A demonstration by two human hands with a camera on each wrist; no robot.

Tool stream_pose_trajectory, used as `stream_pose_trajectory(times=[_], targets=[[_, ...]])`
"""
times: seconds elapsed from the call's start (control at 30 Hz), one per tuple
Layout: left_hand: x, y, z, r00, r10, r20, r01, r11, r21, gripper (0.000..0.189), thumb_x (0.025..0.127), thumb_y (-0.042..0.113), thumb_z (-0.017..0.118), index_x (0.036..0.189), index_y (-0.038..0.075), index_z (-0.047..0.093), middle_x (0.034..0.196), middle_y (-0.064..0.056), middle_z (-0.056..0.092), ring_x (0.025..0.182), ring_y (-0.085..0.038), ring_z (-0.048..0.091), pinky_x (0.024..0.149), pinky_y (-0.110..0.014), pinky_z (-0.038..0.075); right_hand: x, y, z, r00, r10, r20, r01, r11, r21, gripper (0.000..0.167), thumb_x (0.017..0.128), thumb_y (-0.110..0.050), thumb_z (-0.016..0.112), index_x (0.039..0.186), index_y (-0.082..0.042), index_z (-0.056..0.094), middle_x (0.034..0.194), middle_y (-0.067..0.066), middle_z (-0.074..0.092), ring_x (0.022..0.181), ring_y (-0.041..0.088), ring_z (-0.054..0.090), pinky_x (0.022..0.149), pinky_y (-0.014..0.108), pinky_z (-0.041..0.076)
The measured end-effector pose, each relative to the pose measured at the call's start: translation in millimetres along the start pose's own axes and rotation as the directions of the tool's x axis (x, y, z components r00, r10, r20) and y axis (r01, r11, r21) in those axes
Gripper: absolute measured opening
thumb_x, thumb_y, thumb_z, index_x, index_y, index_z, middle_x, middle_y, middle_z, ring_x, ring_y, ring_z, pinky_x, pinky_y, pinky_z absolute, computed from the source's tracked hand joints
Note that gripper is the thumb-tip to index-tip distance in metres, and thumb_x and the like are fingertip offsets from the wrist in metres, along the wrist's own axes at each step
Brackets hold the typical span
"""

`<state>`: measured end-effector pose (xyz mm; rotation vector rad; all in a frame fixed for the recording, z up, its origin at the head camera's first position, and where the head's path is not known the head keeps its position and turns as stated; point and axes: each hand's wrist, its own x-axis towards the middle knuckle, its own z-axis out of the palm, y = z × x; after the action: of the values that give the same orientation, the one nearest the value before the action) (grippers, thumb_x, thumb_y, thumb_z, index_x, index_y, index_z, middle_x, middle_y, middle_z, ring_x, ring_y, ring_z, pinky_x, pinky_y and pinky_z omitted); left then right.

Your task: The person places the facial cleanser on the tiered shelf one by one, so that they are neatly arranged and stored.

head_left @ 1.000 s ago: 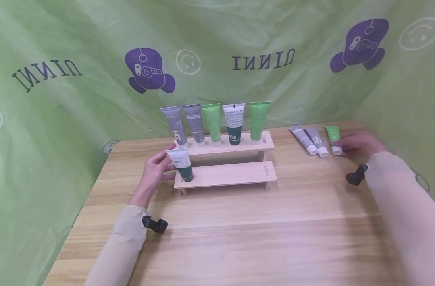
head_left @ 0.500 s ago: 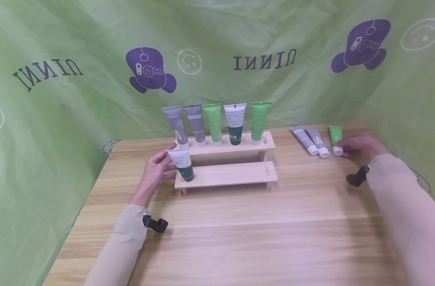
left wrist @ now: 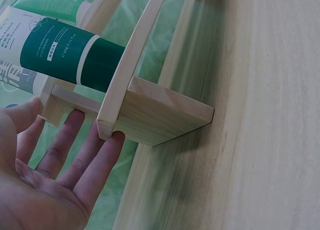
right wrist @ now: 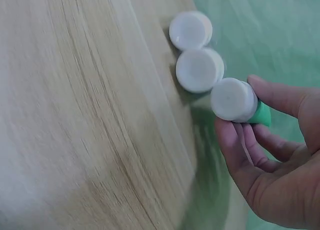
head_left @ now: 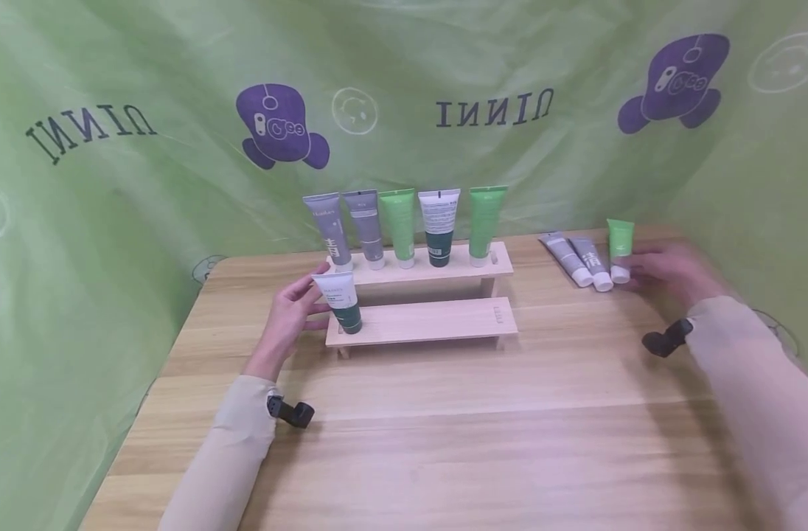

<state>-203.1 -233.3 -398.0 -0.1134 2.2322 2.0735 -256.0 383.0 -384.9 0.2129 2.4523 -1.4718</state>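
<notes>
My right hand (head_left: 669, 269) pinches a small green tube (head_left: 620, 240) near its white cap (right wrist: 232, 99), between thumb and fingers. Two grey tubes (head_left: 566, 258) with white caps lie just left of it on the table. At the other side, my left hand (head_left: 291, 317) touches the left end of a two-step wooden stand (head_left: 437, 321), its fingertips against the shelf ends (left wrist: 106, 127) and the fingers fairly straight. Close by, a white and dark green tube (head_left: 340, 302) stands cap-down on the lower step.
Along the upper step (head_left: 457, 271) several tubes stand cap-down: two grey, two green (head_left: 486, 221) and one white and dark green (head_left: 439, 225). The stand is on a wooden table (head_left: 444, 442). A green patterned curtain (head_left: 391, 59) hangs behind and at both sides.
The green tube has shifted slightly and risen a little in my right hand, its far end higher than before. My left hand stays at the stand's left end.
</notes>
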Motion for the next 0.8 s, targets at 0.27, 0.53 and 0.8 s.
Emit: stream_pose_trajectory(times=[0.27, 0.53, 0.8], targets=[[-2.1, 0.4, -2.3, 1.0, -0.01, -0.006, 0.01, 1.0, 0.011, 0.048, 0.104, 0.028, 0.059, 0.151, 0.024, 0.048, 0.15, -0.015, 0.049, 0.094, -0.02, 0.071, 0.079, -0.041, 0.063, -13.7, -10, 10, 0.998, -0.06, -0.028, 0.06, 0.998, -0.012, 0.08, 0.097, -0.033, 0.069, 0.148, 0.015, 0.03, 0.091, -0.018, 0.065, 0.085, 0.002, 0.064, 0.083, 0.024, 0.059], [-1.9, 2.1, -2.9, 1.0, 0.003, -0.001, -0.003, 1.0, 0.008, 0.05, 0.102, 0.032, 0.061, 0.15, 0.023, 0.048, 0.15, -0.014, 0.049, 0.095, -0.021, 0.071, 0.081, -0.043, 0.063, -34.5, -24, 25, 0.995, -0.054, -0.083, 0.055, 0.998, 0.015, 0.094, 0.092, -0.042, 0.074, 0.156, 0.004, 0.023, 0.097, -0.015, 0.066, 0.087, 0.002, 0.066, 0.089, 0.029, 0.058], [-0.2, 0.3, -1.5, 1.0, -0.001, 0.005, 0.001, 1.0, -0.012, 0.051, 0.102, 0.032, 0.062, 0.15, 0.022, 0.049, 0.151, -0.014, 0.048, 0.094, -0.021, 0.071, 0.08, -0.042, 0.063, -60.3, -32, 57, 0.985, -0.137, -0.107, 0.146, 0.986, 0.081, 0.086, 0.094, -0.028, 0.074, 0.155, 0.005, 0.023, 0.12, 0.003, 0.058, 0.088, 0.002, 0.067, 0.085, 0.027, 0.06]])
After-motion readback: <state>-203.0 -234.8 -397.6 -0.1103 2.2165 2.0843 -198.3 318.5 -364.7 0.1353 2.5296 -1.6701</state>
